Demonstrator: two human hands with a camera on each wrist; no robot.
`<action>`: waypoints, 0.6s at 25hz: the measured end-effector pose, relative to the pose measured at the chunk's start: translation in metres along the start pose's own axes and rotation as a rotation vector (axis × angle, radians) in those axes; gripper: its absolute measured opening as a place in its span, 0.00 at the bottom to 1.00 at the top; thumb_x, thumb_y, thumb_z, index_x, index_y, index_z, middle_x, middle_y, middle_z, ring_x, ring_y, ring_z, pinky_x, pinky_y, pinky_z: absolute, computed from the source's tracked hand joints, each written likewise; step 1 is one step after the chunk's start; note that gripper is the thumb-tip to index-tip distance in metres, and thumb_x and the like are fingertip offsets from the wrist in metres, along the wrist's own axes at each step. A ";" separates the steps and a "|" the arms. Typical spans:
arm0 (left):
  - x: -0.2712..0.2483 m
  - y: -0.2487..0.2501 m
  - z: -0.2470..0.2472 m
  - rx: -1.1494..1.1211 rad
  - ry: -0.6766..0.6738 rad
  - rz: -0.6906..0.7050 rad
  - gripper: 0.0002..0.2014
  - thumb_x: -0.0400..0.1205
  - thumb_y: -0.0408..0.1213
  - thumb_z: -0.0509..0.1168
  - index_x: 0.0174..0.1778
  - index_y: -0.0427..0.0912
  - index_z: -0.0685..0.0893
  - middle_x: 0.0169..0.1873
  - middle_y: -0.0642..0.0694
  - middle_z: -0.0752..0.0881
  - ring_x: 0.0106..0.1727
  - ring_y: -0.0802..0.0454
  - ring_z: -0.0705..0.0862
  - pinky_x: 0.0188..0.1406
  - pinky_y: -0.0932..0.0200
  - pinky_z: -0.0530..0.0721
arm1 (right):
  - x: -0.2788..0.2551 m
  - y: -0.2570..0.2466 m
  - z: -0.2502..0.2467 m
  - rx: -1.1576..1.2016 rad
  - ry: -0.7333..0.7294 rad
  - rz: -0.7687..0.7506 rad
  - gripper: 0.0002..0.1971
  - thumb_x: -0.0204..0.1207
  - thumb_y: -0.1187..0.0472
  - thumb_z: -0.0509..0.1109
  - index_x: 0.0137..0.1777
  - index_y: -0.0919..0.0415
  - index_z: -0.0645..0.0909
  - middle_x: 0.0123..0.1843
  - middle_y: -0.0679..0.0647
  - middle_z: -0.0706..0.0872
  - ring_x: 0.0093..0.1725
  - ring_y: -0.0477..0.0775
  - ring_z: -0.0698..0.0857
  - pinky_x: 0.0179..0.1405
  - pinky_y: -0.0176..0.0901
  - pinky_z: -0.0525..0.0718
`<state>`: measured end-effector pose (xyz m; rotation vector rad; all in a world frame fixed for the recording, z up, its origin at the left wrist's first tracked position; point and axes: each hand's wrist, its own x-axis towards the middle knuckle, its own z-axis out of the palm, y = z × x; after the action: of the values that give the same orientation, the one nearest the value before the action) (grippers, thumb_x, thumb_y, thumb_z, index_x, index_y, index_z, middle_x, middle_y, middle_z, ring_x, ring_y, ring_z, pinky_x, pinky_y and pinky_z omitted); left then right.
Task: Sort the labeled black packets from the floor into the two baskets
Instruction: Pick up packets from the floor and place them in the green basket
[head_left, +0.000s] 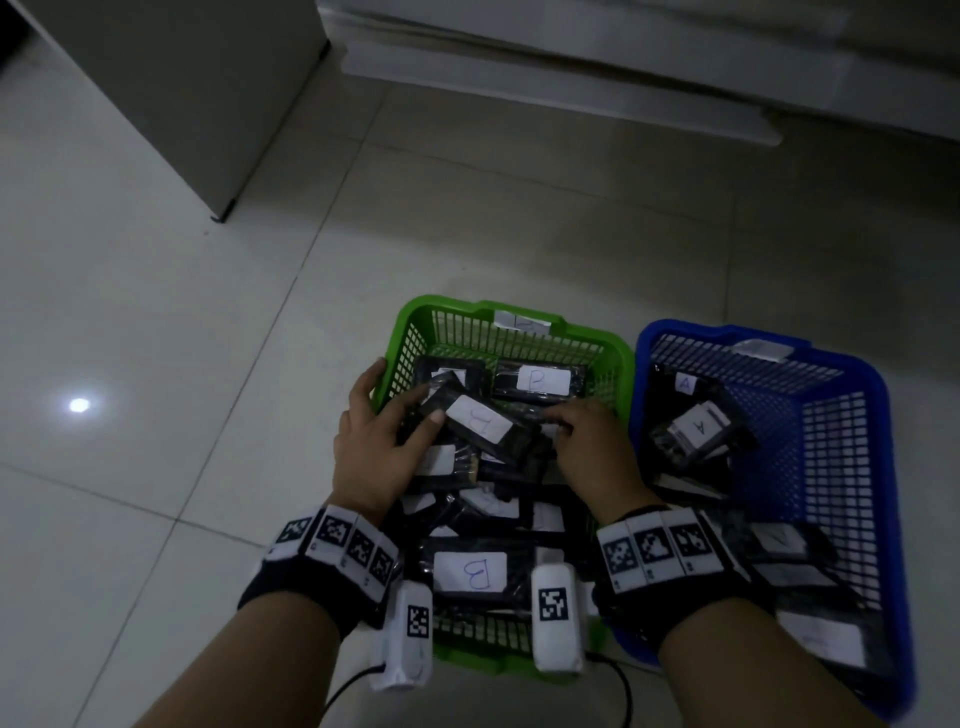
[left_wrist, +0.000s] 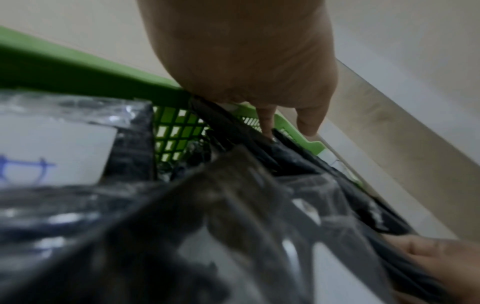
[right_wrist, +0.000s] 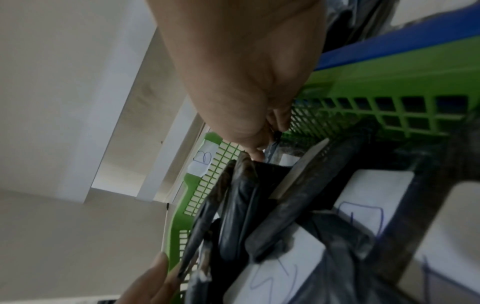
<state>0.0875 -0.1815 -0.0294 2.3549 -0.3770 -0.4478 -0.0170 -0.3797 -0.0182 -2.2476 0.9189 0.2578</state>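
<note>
A green basket (head_left: 441, 304) tagged B stands on the floor, piled with black packets with white B labels. My left hand (head_left: 423, 410) and right hand (head_left: 558, 418) are both inside it. They hold the two ends of the top B packet (head_left: 478, 423), which lies tilted on the pile. My left thumb lies on its left end, and my right fingers (right_wrist: 262, 152) pinch a black packet edge. Other B packets (head_left: 537, 382) (head_left: 470, 569) lie around it. The blue basket (head_left: 691, 330) to the right holds A packets (head_left: 698, 428).
The two baskets stand side by side, touching, on a pale tiled floor (head_left: 156, 364). A grey cabinet (head_left: 197, 93) stands at the back left and a white furniture base (head_left: 571, 88) runs along the back. A black cable (head_left: 618, 680) trails by the green basket's near edge.
</note>
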 end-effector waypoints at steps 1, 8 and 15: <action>-0.003 -0.002 0.001 -0.005 0.005 -0.003 0.30 0.67 0.71 0.55 0.60 0.63 0.83 0.78 0.58 0.58 0.74 0.44 0.68 0.75 0.40 0.67 | -0.002 0.001 0.001 -0.007 -0.008 -0.005 0.19 0.79 0.74 0.60 0.65 0.62 0.82 0.72 0.59 0.75 0.68 0.59 0.77 0.67 0.41 0.73; -0.013 -0.003 0.000 0.004 -0.066 -0.062 0.33 0.64 0.75 0.52 0.63 0.69 0.79 0.79 0.67 0.52 0.79 0.47 0.61 0.79 0.44 0.59 | -0.007 0.009 0.005 -0.067 -0.064 -0.067 0.20 0.77 0.77 0.58 0.66 0.65 0.81 0.71 0.64 0.72 0.70 0.64 0.74 0.69 0.45 0.72; -0.007 -0.018 0.007 -0.078 -0.094 0.037 0.20 0.66 0.76 0.53 0.53 0.82 0.75 0.76 0.74 0.49 0.81 0.50 0.59 0.80 0.40 0.61 | 0.027 0.007 0.005 -0.338 -0.055 -0.138 0.17 0.77 0.74 0.57 0.64 0.64 0.77 0.68 0.66 0.73 0.68 0.69 0.72 0.66 0.54 0.77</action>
<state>0.0806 -0.1699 -0.0448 2.2530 -0.4381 -0.5480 -0.0017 -0.3944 -0.0368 -2.5863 0.7293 0.4365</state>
